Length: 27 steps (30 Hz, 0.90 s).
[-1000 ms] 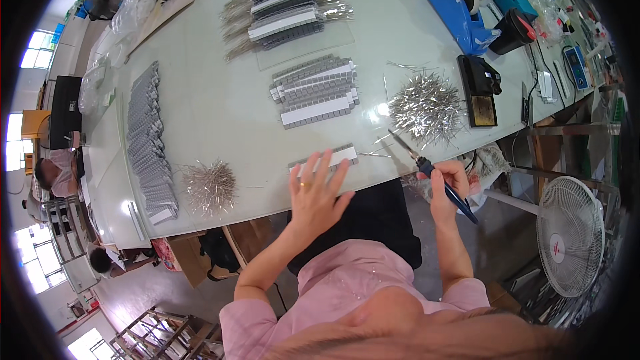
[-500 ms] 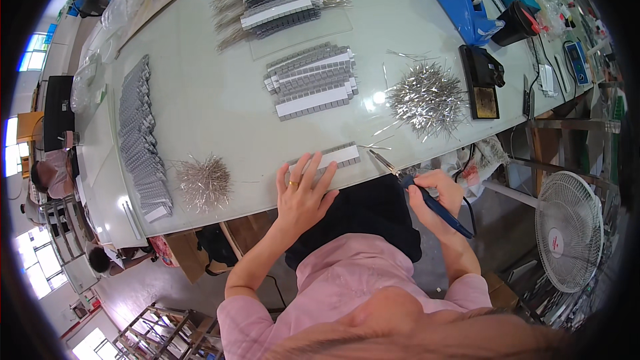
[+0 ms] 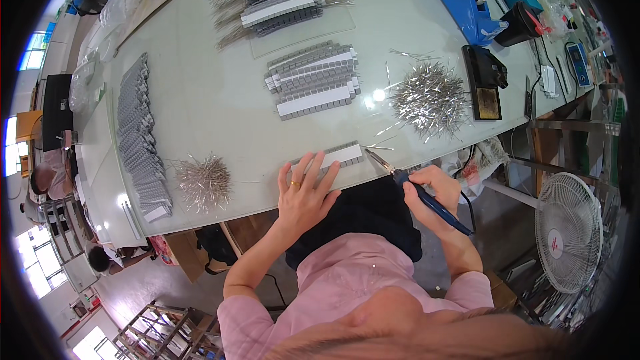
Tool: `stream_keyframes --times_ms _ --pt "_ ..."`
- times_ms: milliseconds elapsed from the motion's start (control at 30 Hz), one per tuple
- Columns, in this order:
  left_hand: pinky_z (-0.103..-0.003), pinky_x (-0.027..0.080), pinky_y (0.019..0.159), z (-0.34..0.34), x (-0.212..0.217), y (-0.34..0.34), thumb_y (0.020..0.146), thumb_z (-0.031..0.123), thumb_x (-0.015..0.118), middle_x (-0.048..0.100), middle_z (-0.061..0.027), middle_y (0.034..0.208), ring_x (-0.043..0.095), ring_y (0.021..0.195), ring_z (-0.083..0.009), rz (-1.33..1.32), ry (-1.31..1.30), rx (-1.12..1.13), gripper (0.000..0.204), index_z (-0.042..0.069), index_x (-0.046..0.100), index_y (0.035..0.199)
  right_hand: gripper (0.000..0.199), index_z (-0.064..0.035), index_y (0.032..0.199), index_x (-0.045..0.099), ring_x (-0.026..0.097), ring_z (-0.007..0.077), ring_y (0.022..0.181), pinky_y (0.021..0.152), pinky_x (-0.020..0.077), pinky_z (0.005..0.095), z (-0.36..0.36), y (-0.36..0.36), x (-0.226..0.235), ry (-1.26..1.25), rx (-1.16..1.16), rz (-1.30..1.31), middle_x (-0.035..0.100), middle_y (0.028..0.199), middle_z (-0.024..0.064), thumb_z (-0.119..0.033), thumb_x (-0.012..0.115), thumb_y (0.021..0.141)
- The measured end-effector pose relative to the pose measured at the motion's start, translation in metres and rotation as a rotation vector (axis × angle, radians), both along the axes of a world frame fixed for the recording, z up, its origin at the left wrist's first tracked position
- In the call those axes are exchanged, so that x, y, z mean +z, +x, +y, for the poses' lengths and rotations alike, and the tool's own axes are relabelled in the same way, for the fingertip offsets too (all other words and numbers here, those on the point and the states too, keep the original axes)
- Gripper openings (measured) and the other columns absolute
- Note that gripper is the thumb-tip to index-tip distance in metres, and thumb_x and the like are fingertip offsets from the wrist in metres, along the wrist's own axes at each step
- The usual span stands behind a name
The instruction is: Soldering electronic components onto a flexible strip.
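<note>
A narrow strip of grey blocks with a white top [image 3: 345, 155] lies near the table's front edge. My left hand [image 3: 307, 190] rests on its left part, fingers spread and pressing down, hiding that end. My right hand [image 3: 433, 193] is closed around the blue handle of a soldering iron [image 3: 437, 208]. The iron's metal tip points left and sits at the strip's right end; whether it touches cannot be made out. A few thin wire leads [image 3: 380, 144] stick out beside that end.
Loose wire leads are heaped right [image 3: 430, 100] and left [image 3: 205, 183]. More strips [image 3: 313, 83] lie mid-table, behind them wired strips [image 3: 280, 7]. Grey strips [image 3: 141, 137] line the left. At right stand an iron stand [image 3: 485, 83], a blue tape dispenser [image 3: 460, 0] and a fan [image 3: 569, 233].
My right hand and the soldering iron have shifted slightly left, bringing the tip closer to the strip's right end. My left hand stays on the strip, almost unmoved.
</note>
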<state>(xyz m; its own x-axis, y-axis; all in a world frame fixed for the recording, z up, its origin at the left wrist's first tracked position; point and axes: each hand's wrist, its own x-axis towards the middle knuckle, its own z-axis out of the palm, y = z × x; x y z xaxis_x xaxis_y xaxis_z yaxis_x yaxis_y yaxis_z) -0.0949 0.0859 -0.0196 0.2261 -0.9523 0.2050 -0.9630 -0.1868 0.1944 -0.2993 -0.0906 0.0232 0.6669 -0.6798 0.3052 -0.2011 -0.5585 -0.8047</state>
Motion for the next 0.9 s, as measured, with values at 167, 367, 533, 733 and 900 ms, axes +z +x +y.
stream_keyframes --times_ms 167,367,533,733,900 --pt "-0.053 0.031 0.107 -0.001 0.000 0.000 0.081 0.038 0.073 0.050 -0.0068 0.143 0.045 0.131 -0.0253 0.002 -0.001 -0.007 0.058 0.023 0.058 0.135 0.021 -0.0047 0.088 0.063 0.065 0.0227 0.062 0.058 0.0523 0.0297 0.000 0.001 0.001 0.033 -0.009 0.021 0.066 0.076 0.0095 -0.005 0.078 0.073" --pt "-0.052 0.032 0.106 -0.001 -0.001 0.000 0.079 0.038 0.074 0.051 -0.0070 0.142 0.046 0.130 -0.0249 -0.009 -0.007 -0.005 0.059 0.023 0.059 0.134 0.012 0.0021 0.086 0.062 0.064 0.0152 0.067 0.062 0.0490 0.0263 0.001 0.002 0.015 0.197 -0.017 0.128 0.066 0.077 0.0109 0.000 0.071 0.079" --pt "-0.051 0.031 0.107 -0.001 0.001 -0.001 0.079 0.037 0.075 0.051 -0.0071 0.142 0.046 0.130 -0.0248 0.001 -0.020 0.001 0.058 0.022 0.060 0.133 0.008 0.0027 0.086 0.061 0.066 0.0134 0.068 0.062 0.0506 0.0243 0.003 0.002 0.015 0.252 -0.033 0.157 0.065 0.075 0.0085 0.002 0.068 0.083" --pt "-0.051 0.028 0.110 0.027 0.001 0.008 0.077 0.032 0.076 0.052 -0.0092 0.141 0.047 0.131 -0.0258 0.080 -0.137 0.036 0.057 0.019 0.062 0.131 0.009 0.0007 0.092 0.062 0.063 0.0122 0.065 0.066 0.0558 0.0254 0.010 0.000 -0.008 0.607 -0.162 -0.098 0.067 0.078 0.0070 0.000 0.068 0.085" --pt "-0.054 0.032 0.108 0.090 0.003 0.041 0.081 0.023 0.071 0.053 -0.0130 0.138 0.048 0.130 -0.0321 -0.014 -0.207 0.331 0.053 0.008 0.061 0.130 0.010 0.0021 0.102 0.053 0.065 0.0162 0.077 0.073 0.0596 0.0310 0.009 -0.023 -0.012 0.490 -0.158 -0.276 0.059 0.093 0.0094 0.004 0.056 0.092"
